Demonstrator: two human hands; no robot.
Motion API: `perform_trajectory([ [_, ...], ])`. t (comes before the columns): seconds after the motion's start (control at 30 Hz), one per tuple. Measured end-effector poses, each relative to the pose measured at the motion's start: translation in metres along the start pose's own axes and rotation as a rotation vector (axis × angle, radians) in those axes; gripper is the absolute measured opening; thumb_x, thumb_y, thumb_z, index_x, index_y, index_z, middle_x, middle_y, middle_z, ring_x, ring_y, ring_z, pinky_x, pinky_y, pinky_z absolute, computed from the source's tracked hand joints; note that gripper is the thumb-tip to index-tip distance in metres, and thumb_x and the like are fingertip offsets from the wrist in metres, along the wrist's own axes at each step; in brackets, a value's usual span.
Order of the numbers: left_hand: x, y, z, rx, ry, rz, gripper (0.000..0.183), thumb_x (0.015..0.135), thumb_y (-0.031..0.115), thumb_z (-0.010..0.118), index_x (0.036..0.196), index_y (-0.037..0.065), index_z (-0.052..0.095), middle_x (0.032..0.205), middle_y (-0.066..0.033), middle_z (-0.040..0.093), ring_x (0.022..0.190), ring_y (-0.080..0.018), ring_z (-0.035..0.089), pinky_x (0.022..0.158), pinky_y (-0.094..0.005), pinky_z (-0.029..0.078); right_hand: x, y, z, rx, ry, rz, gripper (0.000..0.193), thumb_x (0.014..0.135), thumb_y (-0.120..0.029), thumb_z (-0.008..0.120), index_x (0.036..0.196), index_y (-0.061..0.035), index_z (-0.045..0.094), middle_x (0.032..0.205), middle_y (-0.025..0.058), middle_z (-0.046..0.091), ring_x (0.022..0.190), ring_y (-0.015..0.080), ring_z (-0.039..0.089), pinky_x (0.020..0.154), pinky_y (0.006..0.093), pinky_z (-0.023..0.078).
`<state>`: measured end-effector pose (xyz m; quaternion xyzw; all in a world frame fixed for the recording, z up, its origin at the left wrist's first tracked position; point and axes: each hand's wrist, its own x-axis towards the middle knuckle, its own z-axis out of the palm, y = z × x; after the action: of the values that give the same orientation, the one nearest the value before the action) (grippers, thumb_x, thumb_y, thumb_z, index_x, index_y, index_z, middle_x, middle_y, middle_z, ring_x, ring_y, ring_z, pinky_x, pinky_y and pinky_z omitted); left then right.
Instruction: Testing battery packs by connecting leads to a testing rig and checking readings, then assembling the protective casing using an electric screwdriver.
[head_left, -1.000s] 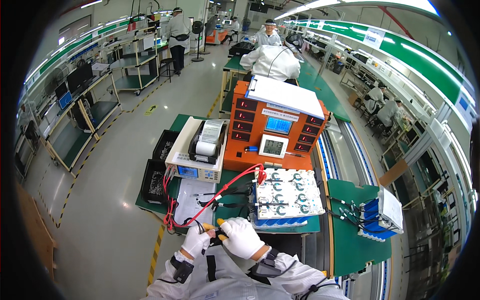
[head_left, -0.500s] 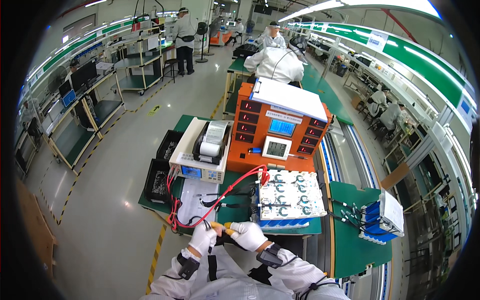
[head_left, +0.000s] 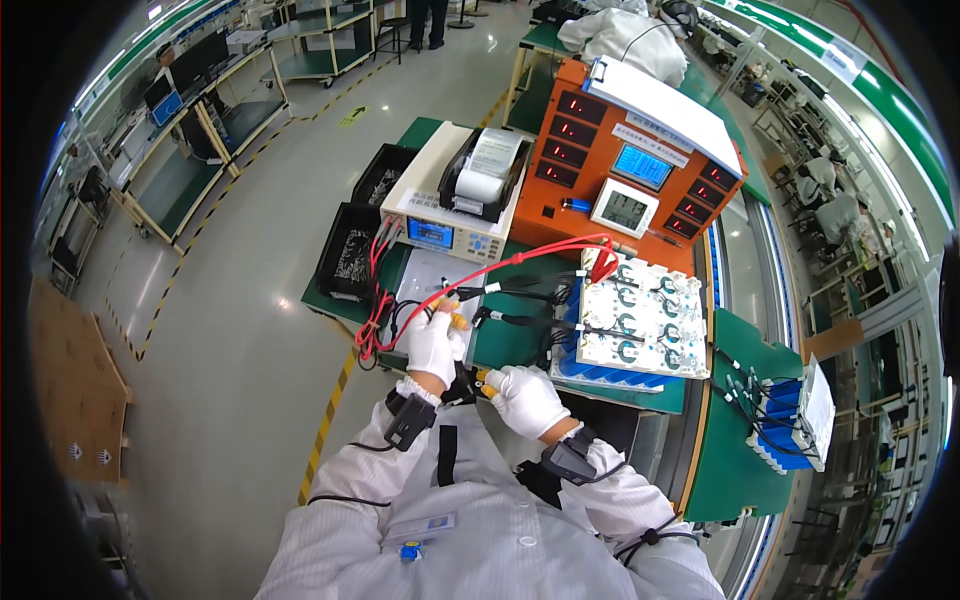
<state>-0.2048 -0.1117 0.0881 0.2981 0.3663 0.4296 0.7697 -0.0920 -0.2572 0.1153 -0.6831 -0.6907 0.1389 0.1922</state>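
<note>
At bench edge, hands (head_left: pixel 480 370) now apart, gripping probes (head_left: pixel 455 318).

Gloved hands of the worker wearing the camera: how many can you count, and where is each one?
2. The left hand grips a yellow-tipped probe beside the red cable; the right hand holds another probe before the white battery pack.

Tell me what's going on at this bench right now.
A person in a white coat and white gloves stands at a green workbench. The left hand holds a yellow-tipped probe on a red lead; the right hand grips another yellow-tipped probe near the bench's front edge. A white-topped battery pack lies to the right, with a beige meter and an orange test unit behind.
</note>
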Motion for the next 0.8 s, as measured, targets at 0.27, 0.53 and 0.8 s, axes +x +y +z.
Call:
perform_trajectory([
  [0.27,0.000,-0.002,0.002,-0.030,0.059,-0.021,0.022,0.098,0.027,0.058,0.099,0.005,0.059,0.064,-0.0052,0.056,0.039,-0.0079,0.037,0.035,-0.0235,0.025,-0.002,0.001,0.008,0.015,-0.023,-0.014,0.017,0.082,-0.013,0.059,0.096,-0.0106,0.068,0.083,0.0133,0.064,0.081,0.0331,0.064,0.074,0.0448,0.049],
  [0.53,0.001,-0.002,0.004,-0.010,0.091,-0.036,0.023,0.098,0.028,0.058,0.097,0.005,0.058,0.063,-0.0044,0.055,0.039,-0.0070,0.034,0.036,-0.0229,0.023,0.000,0.004,0.012,-0.043,0.011,-0.040,0.015,0.082,-0.012,0.057,0.093,-0.0118,0.067,0.081,0.0109,0.062,0.079,0.0308,0.063,0.072,0.0427,0.048],
  [0.8,0.000,-0.004,0.005,0.013,0.082,-0.032,0.025,0.099,0.029,0.057,0.097,0.004,0.059,0.063,-0.0040,0.054,0.039,-0.0069,0.033,0.036,-0.0235,0.023,0.000,0.005,0.013,-0.076,0.062,-0.055,0.012,0.082,-0.013,0.057,0.091,-0.0122,0.066,0.079,0.0095,0.061,0.078,0.0291,0.062,0.071,0.0421,0.048],
])
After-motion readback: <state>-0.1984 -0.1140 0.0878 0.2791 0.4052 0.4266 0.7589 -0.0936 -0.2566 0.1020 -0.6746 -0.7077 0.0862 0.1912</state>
